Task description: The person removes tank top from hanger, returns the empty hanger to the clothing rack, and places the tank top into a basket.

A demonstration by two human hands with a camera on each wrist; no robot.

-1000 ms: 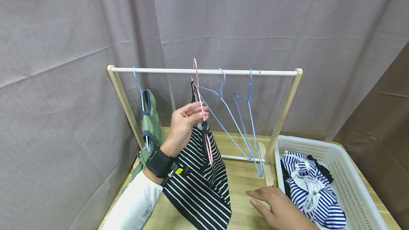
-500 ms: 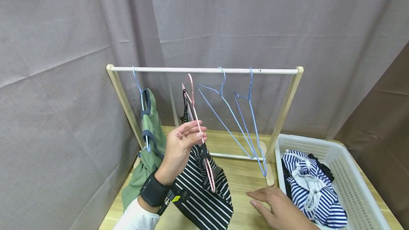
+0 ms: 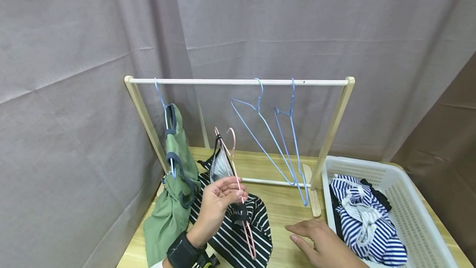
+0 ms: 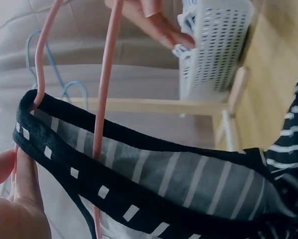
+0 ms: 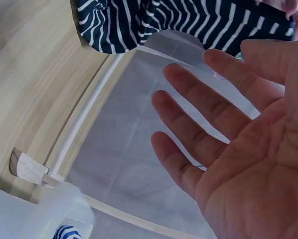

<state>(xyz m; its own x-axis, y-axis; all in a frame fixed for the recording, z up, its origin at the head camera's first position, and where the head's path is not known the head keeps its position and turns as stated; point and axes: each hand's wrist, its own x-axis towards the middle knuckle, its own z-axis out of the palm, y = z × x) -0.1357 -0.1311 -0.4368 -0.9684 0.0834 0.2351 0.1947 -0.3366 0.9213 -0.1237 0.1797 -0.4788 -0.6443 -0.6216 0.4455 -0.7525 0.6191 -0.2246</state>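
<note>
holding one pink hanger [image 3: 233, 153] near three blue hangers [image 3: 258, 104]

A thin pink hanger [image 3: 235, 169] tilts, hook upward, in the middle; the top [image 3: 232, 240] (black, white-striped, greyish inside) hangs rumpled from it, black straps round its far and near arms.

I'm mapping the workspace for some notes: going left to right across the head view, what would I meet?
Green garment → left hand holding a pink hanger → two bare blue hangers → right hand → white basket.
</note>
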